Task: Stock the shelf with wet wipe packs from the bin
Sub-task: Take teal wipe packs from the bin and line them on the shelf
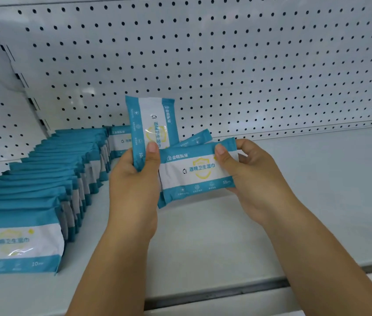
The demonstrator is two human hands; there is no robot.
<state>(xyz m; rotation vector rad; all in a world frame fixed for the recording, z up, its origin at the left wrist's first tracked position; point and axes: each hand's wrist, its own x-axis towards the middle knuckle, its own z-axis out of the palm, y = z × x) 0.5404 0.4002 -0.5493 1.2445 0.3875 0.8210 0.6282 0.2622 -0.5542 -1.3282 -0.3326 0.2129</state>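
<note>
1. Our left hand (134,181) grips an upright pack (150,124) by its lower end, thumb on the front, above the shelf (305,201).
2. Our right hand (255,179) pinches a sideways pack (194,174) at its right edge, with another pack (195,139) behind it.
3. A row of packs (43,179) stands at the shelf's left.

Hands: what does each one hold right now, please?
Left hand: grips an upright wet wipe pack.
Right hand: grips a sideways wet wipe pack, maybe several.
</note>
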